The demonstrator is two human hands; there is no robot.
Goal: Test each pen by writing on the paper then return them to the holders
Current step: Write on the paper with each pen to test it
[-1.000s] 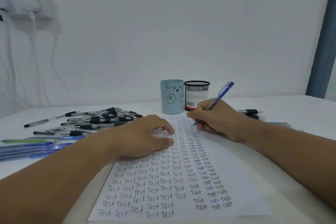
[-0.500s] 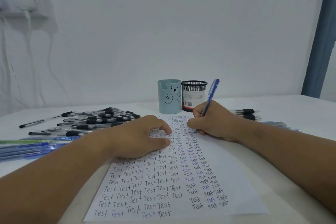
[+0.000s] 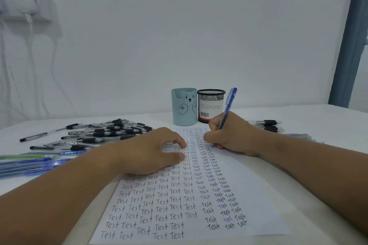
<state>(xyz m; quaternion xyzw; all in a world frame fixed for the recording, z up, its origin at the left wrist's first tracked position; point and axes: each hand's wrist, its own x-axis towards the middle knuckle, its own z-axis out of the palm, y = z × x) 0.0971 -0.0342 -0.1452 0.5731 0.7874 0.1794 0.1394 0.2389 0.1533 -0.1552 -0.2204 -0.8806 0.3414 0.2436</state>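
At your far left, a row of translucent blue and green pens (image 3: pixel 29 162) lies flat on the white table (image 3: pixel 318 123). Behind them, a loose heap of clear pens with black grips (image 3: pixel 105 133) sits on the same surface. Next, your left hand (image 3: pixel 151 151) rests palm down on the white sheet of paper covered in handwritten "Test" words (image 3: pixel 179 195), fingers loosely bent and grasping nothing. Beyond the paper's far edge stand the pale blue bear-faced pen holder (image 3: pixel 184 106) and, just beside it, the black wire-mesh pen holder (image 3: pixel 211 105). Your right hand (image 3: pixel 231 135) is clenched round the blue pen (image 3: pixel 228 108), held steeply; its tip seems to meet the paper, though your fingers hide it. Further right, a few more black-grip pens (image 3: pixel 266 125) lie on the table.
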